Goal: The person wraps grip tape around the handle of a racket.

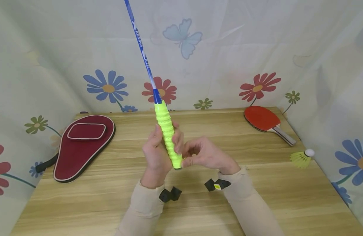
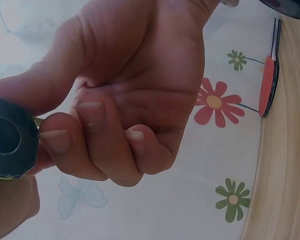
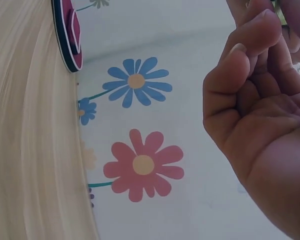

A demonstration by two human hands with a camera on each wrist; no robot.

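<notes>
A badminton racket with a blue shaft (image 1: 140,46) and a ribbed neon-yellow grip (image 1: 166,131) stands tilted in front of me; its head is out of view. My left hand (image 1: 158,154) holds the grip, thumb on the left side and fingers curled round the right. In the left wrist view, the dark butt cap (image 2: 7,137) shows beside the curled fingers of that hand (image 2: 125,95). Close to the grip's lower end, my right hand (image 1: 209,154) pinches at its right edge with thumb and forefinger. The right wrist view shows the curled right hand (image 3: 270,110), its fingertips partly cut off.
On the wooden table (image 1: 125,203), a dark red paddle case (image 1: 87,152) lies left, a black handle (image 1: 47,163) sticking out beside it. A red table tennis paddle (image 1: 261,118) and a yellow shuttlecock (image 1: 302,158) lie right. A flower-print curtain (image 1: 217,65) encloses the table.
</notes>
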